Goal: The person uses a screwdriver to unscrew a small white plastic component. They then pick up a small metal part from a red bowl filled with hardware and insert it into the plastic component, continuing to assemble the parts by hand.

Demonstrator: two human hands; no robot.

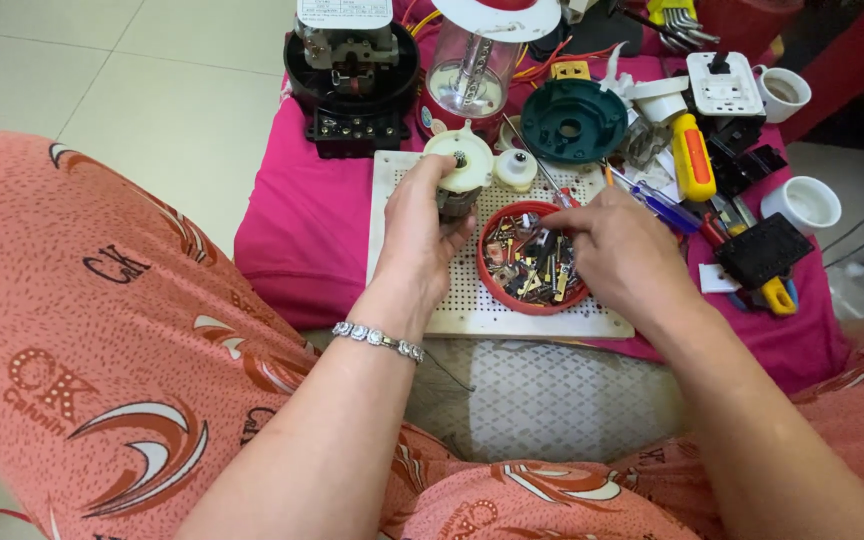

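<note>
A: Biggest first. What carries everything?

B: Pink cushion (302, 240) on the tiled floor (152, 90), with a white perforated board (552, 318) on top of it. The board's far edge is mostly hidden under parts.

A: Large items along the far edge?

B: Black round device (352, 85) at the cushion's far left corner, its top cut off by the frame. Next to it a clear jar on a red base (469, 80), with a white lid (497, 15) that is also cropped. A dark green round housing (572, 122) sits right of that.

A: Right side?

B: Cluttered and hard to sort. A white socket plate (722, 85), two white cups (800, 203), a black block (762, 250), a yellow-handled tool (693, 158), and a blue-handled screwdriver (664, 207) partly behind the right hand. Wires at the far edge are too tangled to make out.

A: Left hand?

B: Left hand (422, 235), silver bracelet (376, 337) on the wrist, grip clamped around a small motor (460, 175) with a cream cap, held over the board's far-left part. The fingers cover most of the motor body.

A: Right hand?

B: Right hand (620, 250) is over the right rim of the red bowl (532, 300), which sits mid-board. Fingertips are bunched together down among the small metal parts (532, 262); can't tell whether they pinch anything, since the tips are hidden.

A: Anything smaller?

B: A cream knob (515, 168) just right of the motor.
</note>
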